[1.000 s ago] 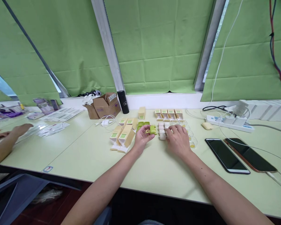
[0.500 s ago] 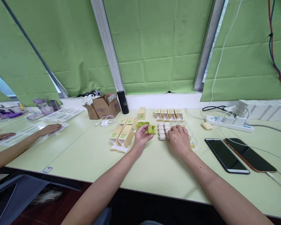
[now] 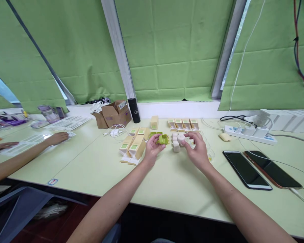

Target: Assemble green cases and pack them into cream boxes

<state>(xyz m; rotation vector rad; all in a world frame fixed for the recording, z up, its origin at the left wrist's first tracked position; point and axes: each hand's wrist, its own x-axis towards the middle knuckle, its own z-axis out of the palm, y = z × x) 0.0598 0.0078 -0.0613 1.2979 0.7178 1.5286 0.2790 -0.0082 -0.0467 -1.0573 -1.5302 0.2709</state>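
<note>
My left hand (image 3: 152, 151) is closed round the edge of a small yellow-green plastic holder (image 3: 163, 139), its hollow side turned towards me. My right hand (image 3: 198, 150) pinches a small white rounded block (image 3: 181, 139) just above the table, to the right of the holder. Between the two hands sits a group of similar white blocks (image 3: 176, 146). More green holders (image 3: 153, 134) lie behind my left hand and are partly hidden by it. Clear plastic pieces (image 3: 209, 154) rest beside my right hand, some of them covered by it.
Open cream boxes stand left (image 3: 137, 148) and at the back (image 3: 184, 124). Behind are a cardboard box (image 3: 116, 117) and a black bottle (image 3: 134, 110). Phones (image 3: 247, 169) and a power strip (image 3: 250, 134) with cables lie right. A co-worker's hand (image 3: 57, 138) rests on sheets at left.
My right hand has lifted a white block from the group and turned, so the block now shows in its fingers. In my left hand the green holder has tipped, showing its hollow.
</note>
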